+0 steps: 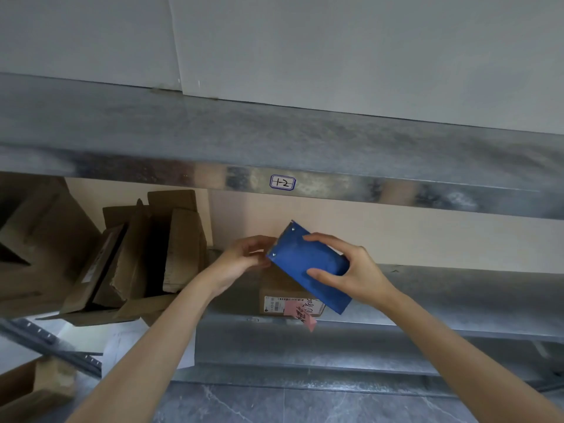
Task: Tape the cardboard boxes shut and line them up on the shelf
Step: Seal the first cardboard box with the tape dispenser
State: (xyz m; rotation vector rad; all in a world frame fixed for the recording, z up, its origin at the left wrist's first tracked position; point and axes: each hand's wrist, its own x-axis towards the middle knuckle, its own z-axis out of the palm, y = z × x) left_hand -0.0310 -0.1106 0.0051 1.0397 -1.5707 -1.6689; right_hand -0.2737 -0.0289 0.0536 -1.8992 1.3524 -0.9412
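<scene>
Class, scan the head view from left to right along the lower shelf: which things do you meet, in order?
In order: leaning cardboard boxes → left hand → blue tape dispenser → right hand, which grips the dispenser. The labelled box lies beneath the dispenser and overlaps it, so it is left out.

Metal shelf [457, 296], labelled cardboard box [274, 286], more boxes [183, 248] leaning at left
</scene>
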